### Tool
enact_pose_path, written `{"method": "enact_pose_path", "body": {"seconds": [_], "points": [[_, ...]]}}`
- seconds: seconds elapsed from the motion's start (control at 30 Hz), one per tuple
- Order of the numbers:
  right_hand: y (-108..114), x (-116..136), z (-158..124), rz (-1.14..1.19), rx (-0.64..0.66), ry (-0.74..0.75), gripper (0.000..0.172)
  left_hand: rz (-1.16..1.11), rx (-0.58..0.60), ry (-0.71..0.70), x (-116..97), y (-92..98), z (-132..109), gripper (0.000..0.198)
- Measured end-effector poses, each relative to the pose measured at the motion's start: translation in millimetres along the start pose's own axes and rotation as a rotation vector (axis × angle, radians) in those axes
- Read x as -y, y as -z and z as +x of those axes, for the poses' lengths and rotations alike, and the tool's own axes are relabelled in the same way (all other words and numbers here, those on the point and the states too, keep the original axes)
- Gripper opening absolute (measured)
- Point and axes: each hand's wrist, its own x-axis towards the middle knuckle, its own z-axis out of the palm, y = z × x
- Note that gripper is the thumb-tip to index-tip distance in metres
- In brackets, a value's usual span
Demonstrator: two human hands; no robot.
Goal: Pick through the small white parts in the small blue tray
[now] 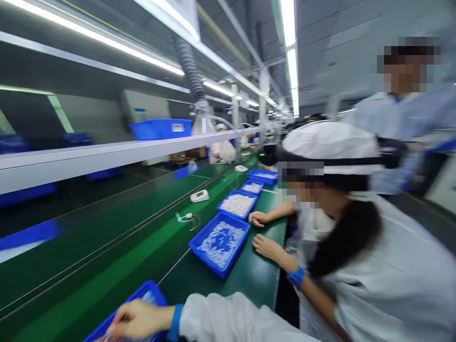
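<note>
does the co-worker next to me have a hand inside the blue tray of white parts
No, the co-worker's near hand and far hand both rest on the green table outside the blue tray.

Long fluorescent strips point(107, 40) ran along the ceiling above a white shelf point(107, 154) bearing a blue bin point(160, 128). A green conveyor belt point(107, 247) stretched beside the green tabletop point(252, 275), with a grey wall point(342, 47) at right.

Only the right hand point(137, 319) shows, bare and blurred. Just behind the fingers point(119, 317), at the wrist, sits a bright blue band point(175, 323). Behind the band runs a loose, creased white sleeve point(228, 317).
</note>
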Motion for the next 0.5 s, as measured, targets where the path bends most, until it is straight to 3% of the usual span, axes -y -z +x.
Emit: {"method": "enact_pose_path", "body": {"seconds": [0.07,0.13,0.23,0.37,0.5], "points": [[-9.0,-7.4,8.9,0.135,0.036,-0.054,0.013,-0.001,-0.013,0.126,51.7,19.5,-17.6,0.019],[-16.1,-11.7,13.3,0.269,-0.051,-0.037,0.011,-0.132,-0.119,0.114,73.9,29.1,-35.8,0.024],[-19.1,-10.7,14.1,0.381,-0.088,0.054,0.022,-0.174,-0.162,0.104,71.2,32.0,-48.3,0.028],[-18.4,-3.2,16.8,0.372,-0.013,0.114,0.041,-0.195,-0.210,0.178,58.2,34.6,-49.3,0.023],[-29.2,-8.5,28.6,0.319,0.083,0.177,0.050,-0.182,-0.288,0.208,67.8,35.5,-51.9,0.023]]}}
